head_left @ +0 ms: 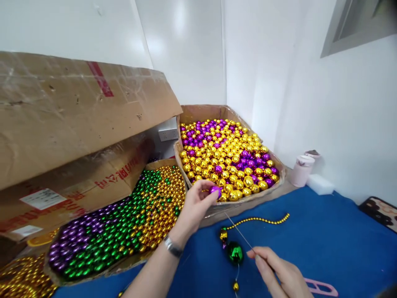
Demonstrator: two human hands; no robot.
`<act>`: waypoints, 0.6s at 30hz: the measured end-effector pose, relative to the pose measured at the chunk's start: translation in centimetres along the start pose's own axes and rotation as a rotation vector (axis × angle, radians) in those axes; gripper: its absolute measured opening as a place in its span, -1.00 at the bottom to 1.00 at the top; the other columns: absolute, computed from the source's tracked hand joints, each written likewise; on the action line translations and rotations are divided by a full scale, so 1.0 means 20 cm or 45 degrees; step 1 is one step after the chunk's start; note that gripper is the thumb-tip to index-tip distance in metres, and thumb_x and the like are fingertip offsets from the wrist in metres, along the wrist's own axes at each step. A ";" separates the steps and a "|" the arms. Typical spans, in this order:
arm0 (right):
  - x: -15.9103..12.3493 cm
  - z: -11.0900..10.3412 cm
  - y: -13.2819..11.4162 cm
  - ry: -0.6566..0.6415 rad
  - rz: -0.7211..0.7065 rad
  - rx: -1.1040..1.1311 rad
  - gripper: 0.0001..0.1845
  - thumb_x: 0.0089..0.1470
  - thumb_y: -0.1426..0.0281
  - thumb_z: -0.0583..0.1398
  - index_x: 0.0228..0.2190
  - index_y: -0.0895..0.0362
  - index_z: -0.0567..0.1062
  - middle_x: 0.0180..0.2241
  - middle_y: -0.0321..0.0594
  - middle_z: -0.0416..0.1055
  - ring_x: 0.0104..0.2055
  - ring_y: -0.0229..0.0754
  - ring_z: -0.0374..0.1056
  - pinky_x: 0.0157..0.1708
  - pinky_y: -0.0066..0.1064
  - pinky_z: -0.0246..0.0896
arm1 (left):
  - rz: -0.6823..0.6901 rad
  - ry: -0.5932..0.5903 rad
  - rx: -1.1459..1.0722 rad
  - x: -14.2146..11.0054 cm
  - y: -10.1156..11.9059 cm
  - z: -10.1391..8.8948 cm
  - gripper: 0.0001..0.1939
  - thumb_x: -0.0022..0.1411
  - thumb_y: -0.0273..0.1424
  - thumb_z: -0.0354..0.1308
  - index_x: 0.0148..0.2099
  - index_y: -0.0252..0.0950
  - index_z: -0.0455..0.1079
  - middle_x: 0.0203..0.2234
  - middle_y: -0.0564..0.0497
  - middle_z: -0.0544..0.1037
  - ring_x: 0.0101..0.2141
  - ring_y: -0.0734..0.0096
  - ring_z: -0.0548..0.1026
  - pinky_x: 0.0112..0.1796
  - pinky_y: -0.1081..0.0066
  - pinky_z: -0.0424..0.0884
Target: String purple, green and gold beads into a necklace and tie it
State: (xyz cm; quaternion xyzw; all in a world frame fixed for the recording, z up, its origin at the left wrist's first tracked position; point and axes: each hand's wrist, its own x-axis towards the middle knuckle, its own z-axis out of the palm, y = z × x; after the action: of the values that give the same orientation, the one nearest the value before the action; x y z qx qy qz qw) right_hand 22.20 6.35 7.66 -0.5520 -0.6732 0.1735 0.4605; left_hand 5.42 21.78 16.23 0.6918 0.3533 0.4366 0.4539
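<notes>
Smooth white wall panels behind, matte blue cloth over the tabletop. Head view: open cardboard box filled with mirror-finish gold and purple balls; left of it, a shallow bin of smaller shiny beads in purple, green and gold, below a scuffed, taped carton.

Left hand: thumb and fingers curled in, pinching a glossy purple ball at the box's near rim. Right hand: fingers closed on a thin straight needle, tip angled up toward the box. Between hands on the cloth: large round green ball, smaller gold ball, fine gold bead chain curving right.
</notes>
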 end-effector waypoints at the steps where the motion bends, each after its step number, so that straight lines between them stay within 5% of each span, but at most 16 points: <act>1: 0.00 0.02 0.00 -0.004 -0.067 -0.048 -0.78 0.24 0.30 0.02 -0.18 0.03 0.42 -0.31 -0.22 0.53 -0.34 -0.24 0.49 -0.42 -0.62 0.33 | -0.100 0.025 -0.248 -0.08 0.01 -0.02 -0.76 0.20 -0.31 0.12 -0.08 -0.23 0.31 -0.23 -0.07 0.48 -0.26 0.28 0.48 -0.27 0.32 0.41; 4: 0.00 0.08 0.00 -0.002 -0.235 -0.150 -0.78 0.25 0.34 -0.01 -0.19 0.06 0.41 -0.24 -0.16 0.54 -0.27 -0.19 0.50 -0.39 -0.62 0.36 | -0.399 0.139 -0.916 -0.28 -0.02 -0.07 -0.73 0.17 -0.41 0.17 -0.07 -0.28 0.31 -0.27 -0.04 0.50 -0.27 0.33 0.52 -0.26 0.39 0.44; 7: -0.02 0.13 0.00 -0.043 -0.298 -0.181 -0.79 0.24 0.37 0.01 -0.17 0.07 0.40 -0.23 -0.14 0.54 -0.23 -0.16 0.50 -0.35 -0.59 0.39 | -0.502 0.297 -1.123 -0.41 -0.08 -0.10 -0.73 0.12 -0.48 0.21 -0.09 -0.32 0.35 -0.29 -0.03 0.53 -0.24 0.29 0.54 -0.22 0.40 0.46; 11: -0.04 0.17 0.00 -0.114 -0.314 -0.181 -0.80 0.23 0.41 0.02 -0.17 0.09 0.40 -0.25 -0.17 0.54 -0.25 -0.17 0.51 -0.27 -0.55 0.41 | -0.509 0.442 -1.173 -0.47 -0.12 -0.15 -0.75 0.09 -0.50 0.23 -0.13 -0.32 0.37 -0.26 -0.05 0.54 -0.20 0.24 0.53 -0.19 0.36 0.46; 18: 0.00 0.18 -0.01 -0.013 -0.482 -0.297 -0.77 0.22 0.47 0.01 -0.15 0.14 0.41 -0.37 -0.16 0.51 -0.30 -0.15 0.49 -0.24 -0.39 0.43 | -0.454 0.282 -0.973 -0.58 -0.13 -0.23 -0.71 0.20 -0.49 0.13 -0.01 -0.34 0.37 -0.15 -0.12 0.45 -0.27 0.40 0.42 -0.33 0.42 0.43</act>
State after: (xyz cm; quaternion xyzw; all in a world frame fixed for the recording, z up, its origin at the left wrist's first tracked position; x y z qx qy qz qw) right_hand 19.23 7.27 5.93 -0.4643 -0.7827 0.0078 0.4144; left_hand -3.32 13.79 11.52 0.3513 0.3268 0.5224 0.7049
